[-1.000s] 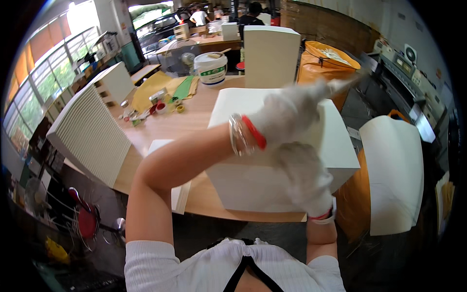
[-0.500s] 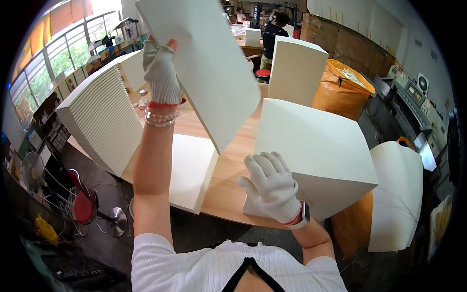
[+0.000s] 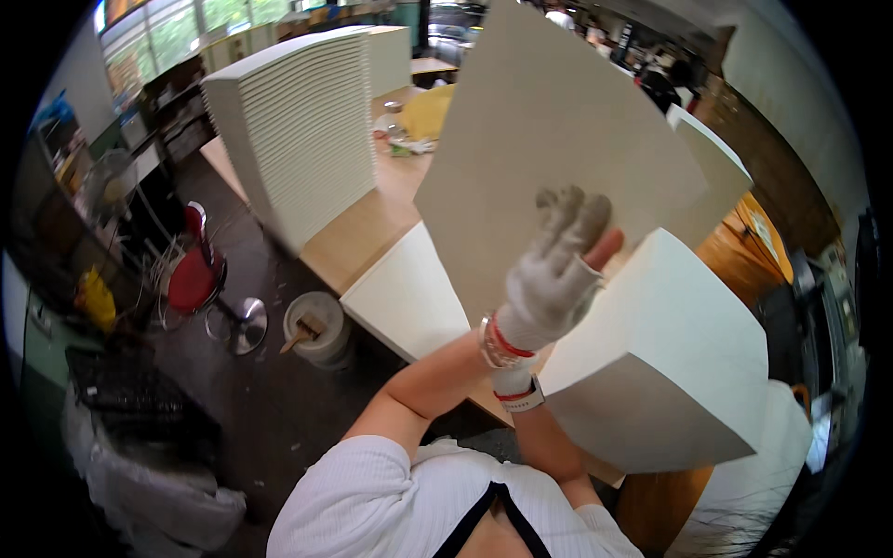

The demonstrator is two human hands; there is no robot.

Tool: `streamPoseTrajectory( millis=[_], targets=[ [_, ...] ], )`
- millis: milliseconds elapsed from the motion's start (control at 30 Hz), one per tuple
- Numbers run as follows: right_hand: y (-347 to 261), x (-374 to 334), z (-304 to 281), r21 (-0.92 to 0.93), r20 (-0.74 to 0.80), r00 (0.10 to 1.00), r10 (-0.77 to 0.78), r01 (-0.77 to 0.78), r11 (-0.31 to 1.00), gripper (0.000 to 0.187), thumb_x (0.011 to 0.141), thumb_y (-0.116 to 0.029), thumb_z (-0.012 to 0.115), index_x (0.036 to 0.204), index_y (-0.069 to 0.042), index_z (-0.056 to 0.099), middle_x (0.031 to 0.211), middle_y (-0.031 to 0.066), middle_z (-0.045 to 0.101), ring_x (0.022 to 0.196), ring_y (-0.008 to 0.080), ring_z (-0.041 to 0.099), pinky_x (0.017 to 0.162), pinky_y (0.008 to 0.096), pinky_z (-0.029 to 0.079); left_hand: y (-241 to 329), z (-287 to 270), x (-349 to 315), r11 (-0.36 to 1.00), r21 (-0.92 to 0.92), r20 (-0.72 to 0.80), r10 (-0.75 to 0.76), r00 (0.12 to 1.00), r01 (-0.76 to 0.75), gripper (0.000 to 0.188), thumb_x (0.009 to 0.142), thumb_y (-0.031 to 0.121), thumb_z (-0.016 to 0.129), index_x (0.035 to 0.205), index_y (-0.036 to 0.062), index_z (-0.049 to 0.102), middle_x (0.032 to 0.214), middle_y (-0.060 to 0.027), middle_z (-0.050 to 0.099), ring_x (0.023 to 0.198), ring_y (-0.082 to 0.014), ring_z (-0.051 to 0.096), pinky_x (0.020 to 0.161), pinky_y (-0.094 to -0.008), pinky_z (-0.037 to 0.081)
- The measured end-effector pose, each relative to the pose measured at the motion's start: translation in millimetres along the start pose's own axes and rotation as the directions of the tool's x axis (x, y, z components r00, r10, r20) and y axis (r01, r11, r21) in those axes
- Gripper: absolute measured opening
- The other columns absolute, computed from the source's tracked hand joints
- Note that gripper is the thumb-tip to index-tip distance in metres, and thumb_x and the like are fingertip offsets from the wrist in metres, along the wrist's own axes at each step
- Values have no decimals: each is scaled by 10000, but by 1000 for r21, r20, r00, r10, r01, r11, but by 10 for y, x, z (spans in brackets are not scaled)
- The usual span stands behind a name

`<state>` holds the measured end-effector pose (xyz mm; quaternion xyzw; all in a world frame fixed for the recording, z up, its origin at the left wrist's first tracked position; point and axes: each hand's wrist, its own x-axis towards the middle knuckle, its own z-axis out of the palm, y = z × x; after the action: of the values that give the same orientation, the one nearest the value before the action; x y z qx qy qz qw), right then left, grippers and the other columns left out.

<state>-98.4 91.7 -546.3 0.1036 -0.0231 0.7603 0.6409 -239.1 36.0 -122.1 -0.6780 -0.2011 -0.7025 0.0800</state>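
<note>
My left hand (image 3: pixel 558 270), in a dirty white glove with bracelets at the wrist, is raised against the face of a large white board (image 3: pixel 539 121). It holds the board up, tilted, in front of me. Of my right hand (image 3: pixel 513 379) only the glove cuff and a white wristwatch show, just under my left wrist; its fingers are hidden. Below and to the right is a thick stack of white boards (image 3: pixel 679 353) on the wooden table (image 3: pixel 363 232). A single flat white board (image 3: pixel 409 298) lies at the table's near edge.
A tall ribbed stack of white boards (image 3: pixel 298 121) stands on the table's left end. On the floor to the left are a white bucket (image 3: pixel 312 325), a red stool (image 3: pixel 200 279) and a pale bag (image 3: pixel 158 484). A yellow sheet (image 3: pixel 428 107) lies farther back.
My left hand has swung the white board from the left to right in front of me. My right hand has left the top of the thick stack and come up under my left wrist.
</note>
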Motion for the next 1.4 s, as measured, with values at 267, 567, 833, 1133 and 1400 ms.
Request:
streamPoseTrajectory(
  millis=[267,567,833,1133,1400],
  targets=[
    [1833,435,1395,-961,-230,955,-187,-193,197,417,913,-40,650,1294,11,489,1126,103,624,946,188,606,836,336,517,-1676,-857,-1648,926,111,363,-377,852,362,627,795,-61,644,1401,38,516,1428,-146,513,1179,-304,606,968,-418,520],
    [1651,-44,1347,-699,-209,978,4,-146,-700,558,841,-336,759,1251,-45,517,1184,263,595,1037,375,628,825,487,532,-2223,-3077,-2676,485,649,288,-869,401,585,303,862,115,587,1150,29,626,1226,-182,624,1120,-387,589,956,-395,482],
    [1907,-255,1515,-296,-108,974,201,161,-942,531,773,-405,795,1087,-57,544,1317,347,471,1020,478,605,814,516,541,-2203,-3325,-2564,292,372,392,-910,137,881,427,859,-150,498,1270,-79,589,1294,-127,632,1124,-173,621,876,-301,564],
    [1940,-216,1536,-319,-35,964,263,238,-917,443,748,-330,816,996,-51,576,1200,299,524,906,445,638,701,498,563,-2404,-3431,-2656,119,266,299,-953,36,957,289,869,-110,572,1137,-82,675,984,-103,720,828,-153,677,724,-272,560],
    [1940,-238,1512,-323,-74,968,241,206,-924,459,763,-334,806,1027,-49,562,1284,343,492,974,473,628,741,512,563,-2477,-3529,-2768,303,352,398,-905,151,886,252,889,-50,609,1128,-55,690,976,-121,736,837,-154,701,756,-262,563]
  ],
)
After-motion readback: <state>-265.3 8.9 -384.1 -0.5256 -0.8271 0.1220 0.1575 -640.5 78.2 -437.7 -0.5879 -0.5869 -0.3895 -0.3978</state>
